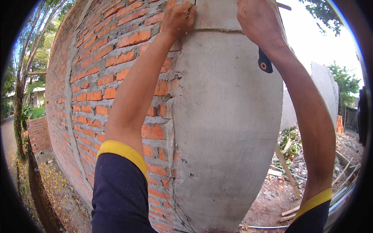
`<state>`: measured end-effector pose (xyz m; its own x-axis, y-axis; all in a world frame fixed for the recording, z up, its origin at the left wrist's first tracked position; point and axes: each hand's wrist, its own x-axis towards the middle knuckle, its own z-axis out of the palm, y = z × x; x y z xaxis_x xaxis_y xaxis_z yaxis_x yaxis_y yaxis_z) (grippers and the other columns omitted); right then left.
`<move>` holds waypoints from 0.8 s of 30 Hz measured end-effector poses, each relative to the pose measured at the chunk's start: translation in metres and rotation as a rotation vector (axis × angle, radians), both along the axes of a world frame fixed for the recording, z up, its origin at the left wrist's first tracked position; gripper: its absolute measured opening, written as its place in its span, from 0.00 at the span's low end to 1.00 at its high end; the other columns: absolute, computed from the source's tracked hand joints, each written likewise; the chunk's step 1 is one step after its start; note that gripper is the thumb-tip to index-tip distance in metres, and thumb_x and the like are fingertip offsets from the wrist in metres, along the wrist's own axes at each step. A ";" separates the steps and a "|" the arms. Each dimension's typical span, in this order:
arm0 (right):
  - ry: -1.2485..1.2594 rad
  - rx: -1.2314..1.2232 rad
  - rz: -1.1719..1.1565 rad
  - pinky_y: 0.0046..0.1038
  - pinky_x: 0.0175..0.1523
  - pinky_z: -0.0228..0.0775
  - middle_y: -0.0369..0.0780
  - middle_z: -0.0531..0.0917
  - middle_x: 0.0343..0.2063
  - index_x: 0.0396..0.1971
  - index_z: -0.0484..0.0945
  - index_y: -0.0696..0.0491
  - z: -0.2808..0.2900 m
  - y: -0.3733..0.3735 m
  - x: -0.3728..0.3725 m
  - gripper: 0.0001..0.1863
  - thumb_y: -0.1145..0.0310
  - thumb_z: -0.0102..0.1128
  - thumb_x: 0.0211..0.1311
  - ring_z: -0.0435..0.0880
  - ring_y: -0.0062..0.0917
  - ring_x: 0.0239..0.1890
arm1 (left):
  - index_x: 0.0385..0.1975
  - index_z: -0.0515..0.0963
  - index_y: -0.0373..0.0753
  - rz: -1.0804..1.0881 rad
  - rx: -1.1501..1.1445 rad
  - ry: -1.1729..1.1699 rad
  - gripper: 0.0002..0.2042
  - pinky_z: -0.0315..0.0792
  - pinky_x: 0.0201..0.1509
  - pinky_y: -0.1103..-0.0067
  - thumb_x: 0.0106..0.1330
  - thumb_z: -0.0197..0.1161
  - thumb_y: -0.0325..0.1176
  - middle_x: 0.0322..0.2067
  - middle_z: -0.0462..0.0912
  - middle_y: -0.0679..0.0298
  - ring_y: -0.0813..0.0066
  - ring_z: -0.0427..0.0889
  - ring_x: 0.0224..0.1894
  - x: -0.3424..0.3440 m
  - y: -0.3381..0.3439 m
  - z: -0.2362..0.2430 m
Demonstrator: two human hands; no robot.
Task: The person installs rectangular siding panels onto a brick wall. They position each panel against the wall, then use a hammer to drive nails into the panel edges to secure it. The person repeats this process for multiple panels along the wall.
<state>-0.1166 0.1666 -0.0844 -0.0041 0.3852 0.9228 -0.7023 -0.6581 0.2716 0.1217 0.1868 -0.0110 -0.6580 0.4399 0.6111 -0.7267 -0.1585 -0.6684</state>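
Note:
My left hand (178, 19) is raised at the top, its fingers curled closed against the wall beside a grey plastered strip (227, 108); what they pinch, if anything, is too small to make out. My right hand (256, 19) is raised higher on the same strip, its fingertips hidden at the frame's top edge. A black tool end with an orange-ringed hole (265, 62) shows behind my right wrist; I cannot tell whether I hold it. A horizontal groove crosses the plaster between my hands.
Rough red brick wall (97, 95) curves away left toward a path (8, 136), a low brick structure (39, 136) and trees. On the right are rubble (295, 171), leaning wooden planks (287, 174), long pipes and poles, and a grey wall (322, 89).

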 end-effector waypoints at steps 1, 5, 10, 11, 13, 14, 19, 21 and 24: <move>-0.065 0.040 0.144 0.47 0.38 0.73 0.58 0.80 0.27 0.61 0.61 0.68 -0.002 0.002 -0.002 0.27 0.74 0.48 0.62 0.81 0.52 0.33 | 0.27 0.77 0.37 0.004 -0.017 0.017 0.06 0.72 0.35 0.64 0.62 0.60 0.32 0.25 0.79 0.52 0.50 0.79 0.29 0.000 0.000 -0.001; 0.317 0.097 0.088 0.46 0.38 0.72 0.57 0.80 0.27 0.66 0.53 0.63 -0.011 0.007 -0.011 0.32 0.73 0.49 0.63 0.82 0.52 0.32 | 0.27 0.77 0.37 0.000 -0.004 0.092 0.06 0.72 0.35 0.64 0.62 0.60 0.32 0.26 0.79 0.52 0.50 0.79 0.29 0.001 -0.003 -0.003; 0.098 -0.149 0.057 0.47 0.40 0.71 0.58 0.80 0.29 0.70 0.48 0.55 -0.001 0.009 -0.018 0.37 0.75 0.48 0.61 0.81 0.52 0.32 | 0.28 0.78 0.39 -0.019 -0.034 -0.041 0.05 0.73 0.31 0.67 0.62 0.62 0.32 0.22 0.80 0.56 0.54 0.80 0.25 0.001 0.000 0.004; -0.038 -0.293 0.037 0.47 0.40 0.71 0.59 0.80 0.30 0.71 0.48 0.54 0.000 0.008 -0.017 0.37 0.76 0.48 0.60 0.81 0.52 0.32 | 0.28 0.78 0.39 -0.005 -0.033 -0.041 0.05 0.73 0.31 0.67 0.62 0.62 0.32 0.22 0.80 0.56 0.54 0.80 0.25 0.001 0.001 0.005; -0.007 -0.408 -0.416 0.46 0.39 0.70 0.59 0.79 0.30 0.71 0.49 0.54 -0.001 0.005 -0.015 0.37 0.77 0.47 0.61 0.80 0.50 0.32 | 0.28 0.79 0.39 0.011 -0.013 0.005 0.05 0.73 0.30 0.66 0.62 0.62 0.32 0.22 0.80 0.56 0.54 0.80 0.25 0.002 0.000 0.004; 0.082 -0.331 -0.409 0.46 0.39 0.70 0.58 0.79 0.30 0.71 0.49 0.55 -0.003 0.005 -0.014 0.36 0.77 0.46 0.61 0.80 0.50 0.32 | 0.28 0.79 0.39 0.015 0.006 0.052 0.05 0.73 0.31 0.66 0.62 0.62 0.32 0.22 0.80 0.56 0.54 0.80 0.25 0.003 0.001 0.003; 0.293 0.169 0.203 0.47 0.38 0.70 0.57 0.78 0.28 0.70 0.50 0.55 -0.013 0.014 -0.015 0.35 0.77 0.46 0.62 0.79 0.51 0.31 | 0.28 0.79 0.39 0.046 -0.005 0.012 0.05 0.73 0.31 0.66 0.63 0.62 0.33 0.21 0.79 0.55 0.53 0.80 0.25 0.003 0.001 0.003; 0.060 -0.036 0.281 0.47 0.38 0.70 0.58 0.78 0.28 0.71 0.48 0.53 -0.015 0.019 -0.013 0.37 0.77 0.46 0.61 0.80 0.52 0.30 | 0.28 0.79 0.39 -0.009 -0.037 -0.064 0.05 0.73 0.30 0.66 0.63 0.62 0.33 0.20 0.79 0.55 0.53 0.80 0.25 0.002 0.002 0.002; -0.069 -0.311 0.263 0.48 0.37 0.72 0.59 0.79 0.29 0.71 0.48 0.51 -0.017 0.021 -0.009 0.37 0.75 0.46 0.62 0.81 0.53 0.30 | 0.29 0.80 0.40 0.009 0.026 0.018 0.05 0.74 0.31 0.66 0.62 0.63 0.33 0.21 0.80 0.54 0.52 0.80 0.25 0.001 0.002 0.000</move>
